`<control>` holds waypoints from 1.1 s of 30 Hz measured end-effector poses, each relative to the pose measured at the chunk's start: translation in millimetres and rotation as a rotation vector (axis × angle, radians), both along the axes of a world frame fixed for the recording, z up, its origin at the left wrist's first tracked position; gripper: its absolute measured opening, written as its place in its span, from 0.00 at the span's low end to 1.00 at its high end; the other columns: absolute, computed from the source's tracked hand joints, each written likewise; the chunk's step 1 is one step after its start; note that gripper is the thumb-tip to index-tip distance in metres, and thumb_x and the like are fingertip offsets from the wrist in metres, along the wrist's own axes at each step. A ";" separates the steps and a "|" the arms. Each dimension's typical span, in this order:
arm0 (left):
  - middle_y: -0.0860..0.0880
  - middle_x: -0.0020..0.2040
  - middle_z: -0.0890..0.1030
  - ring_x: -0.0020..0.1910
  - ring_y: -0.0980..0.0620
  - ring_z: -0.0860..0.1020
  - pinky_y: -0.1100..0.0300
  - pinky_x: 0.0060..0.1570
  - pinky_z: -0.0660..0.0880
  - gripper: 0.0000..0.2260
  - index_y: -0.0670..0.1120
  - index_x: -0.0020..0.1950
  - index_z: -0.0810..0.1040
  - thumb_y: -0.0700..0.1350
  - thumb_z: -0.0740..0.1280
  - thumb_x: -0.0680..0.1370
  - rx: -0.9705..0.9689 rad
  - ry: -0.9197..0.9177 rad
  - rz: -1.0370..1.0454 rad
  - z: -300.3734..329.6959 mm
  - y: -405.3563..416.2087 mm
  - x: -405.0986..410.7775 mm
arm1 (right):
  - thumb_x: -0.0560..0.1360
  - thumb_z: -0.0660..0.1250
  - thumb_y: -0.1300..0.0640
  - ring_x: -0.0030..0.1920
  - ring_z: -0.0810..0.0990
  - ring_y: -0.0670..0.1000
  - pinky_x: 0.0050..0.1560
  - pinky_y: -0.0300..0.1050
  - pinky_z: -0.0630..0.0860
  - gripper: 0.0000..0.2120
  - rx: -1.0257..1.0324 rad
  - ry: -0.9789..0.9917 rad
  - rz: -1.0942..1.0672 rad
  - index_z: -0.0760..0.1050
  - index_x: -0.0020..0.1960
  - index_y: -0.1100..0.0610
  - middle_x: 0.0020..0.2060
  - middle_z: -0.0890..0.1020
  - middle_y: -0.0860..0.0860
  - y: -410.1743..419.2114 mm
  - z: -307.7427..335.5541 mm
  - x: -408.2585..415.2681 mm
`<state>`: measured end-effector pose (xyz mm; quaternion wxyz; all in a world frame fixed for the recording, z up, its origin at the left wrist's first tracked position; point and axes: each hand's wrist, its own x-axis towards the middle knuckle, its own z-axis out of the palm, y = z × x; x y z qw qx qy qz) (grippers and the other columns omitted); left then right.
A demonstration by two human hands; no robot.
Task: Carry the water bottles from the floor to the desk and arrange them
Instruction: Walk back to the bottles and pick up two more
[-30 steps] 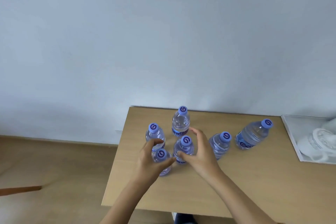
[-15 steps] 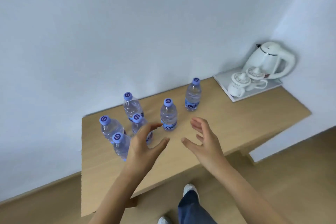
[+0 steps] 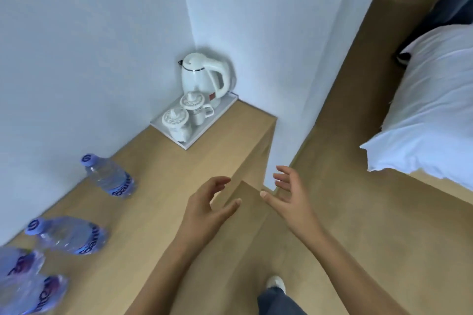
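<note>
Low in the middle of the frame, both hands are empty: the left hand (image 3: 207,208) and the right hand (image 3: 290,198) hang in the air with fingers loosely spread, holding nothing, over the front edge of the surface (image 3: 163,202) and the floor (image 3: 345,225) beyond it. The water bottles stand along the left side of the frame on the surface: two blurred ones (image 3: 24,286) at the lower left corner, cut off by the frame edge, then another bottle (image 3: 67,234), then a farther bottle (image 3: 108,178) near the wall.

The likely risk is a careless sweep of the left forearm toppling the near bottles, which look closely packed. No bottle shows on the floor, so I cannot tell whether any remain there. Motion blur smears the labels. At the upper middle, a kettle (image 3: 204,75) and two lidded cups (image 3: 185,116) sit on a tray (image 3: 190,144); a bed (image 3: 430,110) fills the right.
</note>
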<state>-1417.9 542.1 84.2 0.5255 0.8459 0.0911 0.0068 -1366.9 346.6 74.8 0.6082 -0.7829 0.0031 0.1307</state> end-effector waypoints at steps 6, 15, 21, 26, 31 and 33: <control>0.61 0.60 0.78 0.61 0.67 0.74 0.73 0.57 0.68 0.19 0.57 0.61 0.75 0.49 0.75 0.73 -0.036 0.004 -0.192 2.5 -114.3 109.2 | 0.72 0.75 0.59 0.63 0.74 0.47 0.63 0.45 0.72 0.29 -0.019 0.011 -0.222 0.66 0.68 0.48 0.59 0.75 0.45 -117.7 -3.4 72.3; 0.62 0.58 0.77 0.62 0.62 0.75 0.65 0.64 0.69 0.17 0.55 0.61 0.75 0.48 0.74 0.73 -0.053 0.050 -0.422 0.1 -235.3 241.7 | 0.73 0.75 0.57 0.61 0.76 0.45 0.61 0.44 0.74 0.27 -0.063 0.043 -0.482 0.66 0.66 0.44 0.60 0.76 0.46 -244.7 -12.8 146.2; 0.59 0.59 0.78 0.61 0.61 0.75 0.76 0.54 0.68 0.18 0.56 0.62 0.75 0.51 0.74 0.73 -0.028 0.078 -0.524 -10.2 -299.7 354.0 | 0.73 0.75 0.57 0.60 0.76 0.44 0.55 0.39 0.73 0.28 -0.070 0.052 -0.569 0.67 0.68 0.49 0.59 0.76 0.47 -303.8 -21.0 236.7; 0.57 0.61 0.78 0.63 0.59 0.75 0.76 0.54 0.67 0.17 0.58 0.61 0.74 0.51 0.73 0.74 -0.032 0.094 -0.582 -9.0 -353.2 460.9 | 0.73 0.75 0.55 0.58 0.77 0.43 0.55 0.39 0.73 0.26 -0.103 0.032 -0.621 0.67 0.65 0.45 0.58 0.77 0.46 -353.2 -16.0 332.9; 0.56 0.63 0.77 0.63 0.57 0.75 0.75 0.54 0.67 0.17 0.56 0.62 0.73 0.52 0.72 0.74 0.003 0.089 -0.592 -6.1 -398.0 551.4 | 0.72 0.75 0.55 0.56 0.78 0.42 0.45 0.26 0.73 0.25 -0.102 0.034 -0.623 0.68 0.64 0.46 0.56 0.79 0.45 -396.9 -13.3 418.3; 0.55 0.63 0.77 0.64 0.56 0.75 0.75 0.54 0.67 0.18 0.54 0.63 0.74 0.51 0.73 0.74 -0.001 0.100 -0.568 -8.2 -412.3 583.1 | 0.73 0.75 0.57 0.56 0.79 0.45 0.49 0.29 0.74 0.25 -0.097 0.039 -0.623 0.69 0.65 0.49 0.56 0.79 0.48 -413.2 -15.0 448.2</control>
